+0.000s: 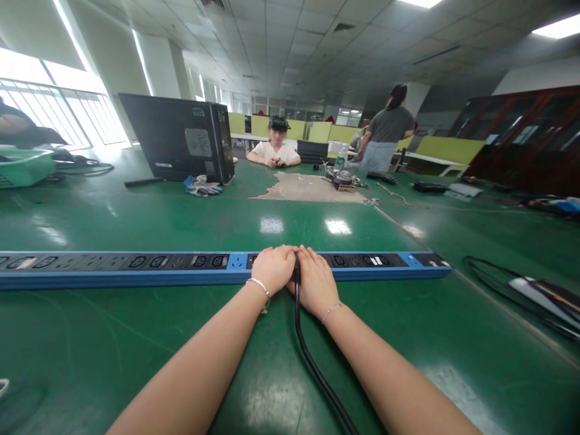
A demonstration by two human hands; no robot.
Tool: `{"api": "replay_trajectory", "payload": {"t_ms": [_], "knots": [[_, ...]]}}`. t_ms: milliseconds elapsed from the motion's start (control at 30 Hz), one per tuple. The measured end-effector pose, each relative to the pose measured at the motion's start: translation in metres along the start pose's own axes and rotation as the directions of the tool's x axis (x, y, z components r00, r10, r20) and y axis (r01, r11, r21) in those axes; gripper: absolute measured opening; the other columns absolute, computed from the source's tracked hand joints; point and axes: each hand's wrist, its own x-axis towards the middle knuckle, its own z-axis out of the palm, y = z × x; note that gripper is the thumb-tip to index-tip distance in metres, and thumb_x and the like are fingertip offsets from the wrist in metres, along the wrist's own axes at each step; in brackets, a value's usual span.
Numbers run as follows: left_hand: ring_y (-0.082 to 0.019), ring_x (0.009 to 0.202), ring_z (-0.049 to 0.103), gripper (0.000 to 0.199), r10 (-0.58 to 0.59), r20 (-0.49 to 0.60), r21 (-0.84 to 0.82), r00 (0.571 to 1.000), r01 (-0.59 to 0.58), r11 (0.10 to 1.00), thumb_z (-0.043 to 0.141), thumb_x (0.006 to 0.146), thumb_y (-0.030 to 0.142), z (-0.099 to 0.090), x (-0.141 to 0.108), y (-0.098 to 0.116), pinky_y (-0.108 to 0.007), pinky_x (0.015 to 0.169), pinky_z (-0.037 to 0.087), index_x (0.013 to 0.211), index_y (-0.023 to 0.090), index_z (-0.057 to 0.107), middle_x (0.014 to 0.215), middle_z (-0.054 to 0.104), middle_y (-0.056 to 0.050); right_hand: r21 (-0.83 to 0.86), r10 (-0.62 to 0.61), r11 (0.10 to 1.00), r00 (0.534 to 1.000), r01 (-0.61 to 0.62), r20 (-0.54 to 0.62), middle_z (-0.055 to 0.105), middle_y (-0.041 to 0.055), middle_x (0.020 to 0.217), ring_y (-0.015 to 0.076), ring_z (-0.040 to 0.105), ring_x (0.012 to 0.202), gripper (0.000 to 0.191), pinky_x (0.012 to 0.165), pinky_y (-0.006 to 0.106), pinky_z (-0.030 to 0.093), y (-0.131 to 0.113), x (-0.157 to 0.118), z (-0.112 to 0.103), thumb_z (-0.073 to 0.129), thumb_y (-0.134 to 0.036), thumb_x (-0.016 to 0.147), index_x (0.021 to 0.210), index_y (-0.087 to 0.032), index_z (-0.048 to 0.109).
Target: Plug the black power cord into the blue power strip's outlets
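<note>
A long blue power strip (172,276) with black and blue sockets lies across the green table in front of me. A black power cord (310,356) runs up from the bottom edge to the strip, and its plug end sits between my two hands, mostly hidden by them. My left hand (273,270) is closed at the cord's end from the left, its thumb side against the other hand. From the right, my right hand (316,278) presses against the same end, its fingers bent over the strip. Some fingertips of both hands are out of sight.
A black computer case (181,139) and gloves (203,186) stand at the back left, near a green basket (29,168). Coiled cables (493,281) lie at right. Cardboard (303,187) and small parts are farther back. One person sits opposite; another stands behind.
</note>
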Motion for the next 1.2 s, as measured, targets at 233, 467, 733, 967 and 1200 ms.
{"api": "replay_trajectory", "payload": {"t_ms": [233, 467, 733, 967, 1200], "knots": [[-0.016, 0.109, 0.058, 0.041, 0.032, 0.074, -0.042, 0.997, -0.029, 0.999, 0.03, 0.088, 0.024, -0.004, -0.001, -0.005, -0.032, 0.102, 0.037, 0.112, 0.026, 0.064, 0.117, 0.065, 0.002, 0.026, -0.015, 1.0, 0.999, 0.016, -0.042, 0.048, 0.0166, 0.135, 0.0274, 0.039, 0.128, 0.059, 0.104, 0.044, 0.031, 0.004, 0.0, 0.004, 0.059, -0.039, 0.077, 0.127, -0.01, 0.048], [-0.016, 0.108, 0.058, 0.043, -0.01, 0.112, 0.01, 0.994, 0.009, 1.0, 0.026, 0.089, 0.023, -0.006, 0.002, -0.001, -0.032, 0.102, 0.036, 0.112, 0.023, 0.063, 0.12, 0.064, 0.0, 0.001, -0.042, 0.999, 0.998, 0.042, -0.048, 0.049, 0.0175, 0.134, 0.0293, 0.038, 0.128, 0.058, 0.104, 0.044, 0.03, 0.003, 0.001, 0.005, 0.056, -0.041, 0.079, 0.127, -0.007, 0.048], [-0.016, 0.1, 0.06, 0.039, 0.075, 0.018, -0.026, 0.997, -0.074, 0.997, 0.027, 0.09, 0.024, -0.001, -0.002, -0.008, -0.032, 0.096, 0.04, 0.108, 0.022, 0.061, 0.11, 0.068, -0.001, 0.006, -0.088, 0.996, 0.995, 0.088, -0.041, 0.051, 0.0173, 0.131, 0.027, 0.043, 0.124, 0.062, 0.104, 0.039, 0.032, 0.01, 0.005, 0.006, 0.058, -0.042, 0.077, 0.126, -0.005, 0.047], [-0.016, 0.108, 0.057, 0.048, 0.112, 0.071, -0.143, 0.991, -0.101, 0.985, 0.036, 0.073, 0.009, -0.001, -0.001, -0.016, -0.038, 0.105, 0.032, 0.111, 0.027, 0.06, 0.115, 0.065, 0.002, 0.033, -0.099, 0.994, 0.992, 0.102, -0.076, 0.055, 0.015, 0.127, 0.0269, 0.047, 0.119, 0.058, 0.101, 0.04, 0.034, 0.015, 0.008, 0.006, 0.059, -0.042, 0.075, 0.122, -0.01, 0.052], [-0.019, 0.116, 0.052, 0.047, 0.223, 0.118, -0.059, 0.968, -0.217, 0.974, 0.046, 0.078, 0.017, -0.003, -0.005, -0.015, -0.048, 0.107, 0.027, 0.124, 0.028, 0.051, 0.126, 0.059, -0.001, 0.022, -0.103, 0.994, 0.99, 0.105, -0.095, 0.058, 0.0145, 0.123, 0.0252, 0.047, 0.118, 0.051, 0.101, 0.039, 0.034, 0.015, 0.006, 0.008, 0.058, -0.035, 0.074, 0.118, -0.011, 0.054]]}}
